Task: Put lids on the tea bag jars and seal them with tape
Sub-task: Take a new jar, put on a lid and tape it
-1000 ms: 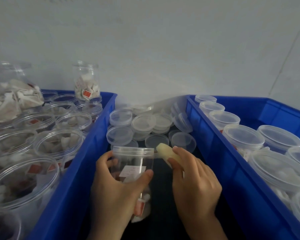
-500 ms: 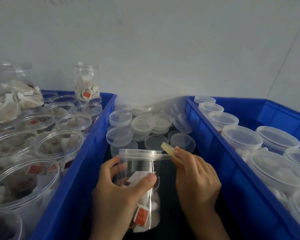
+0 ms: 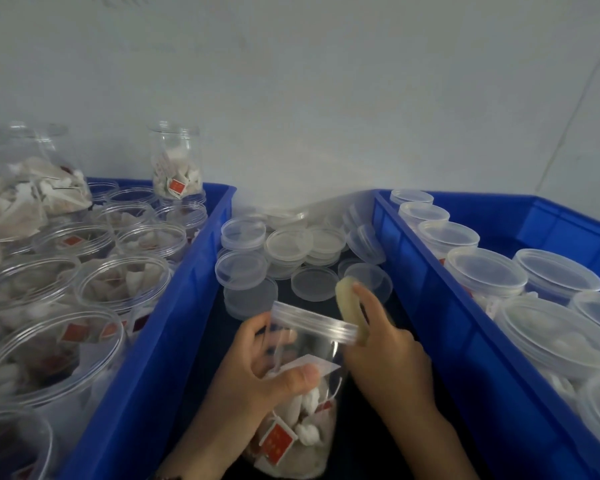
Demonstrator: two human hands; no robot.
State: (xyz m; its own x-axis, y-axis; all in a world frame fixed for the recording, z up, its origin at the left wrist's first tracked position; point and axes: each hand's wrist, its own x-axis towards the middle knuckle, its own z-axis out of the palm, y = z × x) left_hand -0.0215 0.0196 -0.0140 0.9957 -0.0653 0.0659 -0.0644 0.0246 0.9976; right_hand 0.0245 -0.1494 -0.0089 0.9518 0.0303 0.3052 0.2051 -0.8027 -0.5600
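A clear jar [image 3: 305,403] of tea bags with red tags is tilted between the two blue crates. A clear lid [image 3: 314,323] sits on its mouth. My left hand [image 3: 257,379] grips the jar's body, thumb across the front. My right hand [image 3: 385,344] holds a pale roll of tape [image 3: 349,308] against the right edge of the lid. Loose clear lids [image 3: 288,247] lie piled on the dark surface behind the jar.
A blue crate [image 3: 174,306] on the left holds several open jars of tea bags [image 3: 122,282]. A blue crate [image 3: 440,306] on the right holds several lidded jars [image 3: 485,271]. One jar [image 3: 177,164] stands on others at the back left. A pale wall rises behind.
The jar has risen and tilted toward me. The tape roll has moved from in front of the jar to the lid's right edge.
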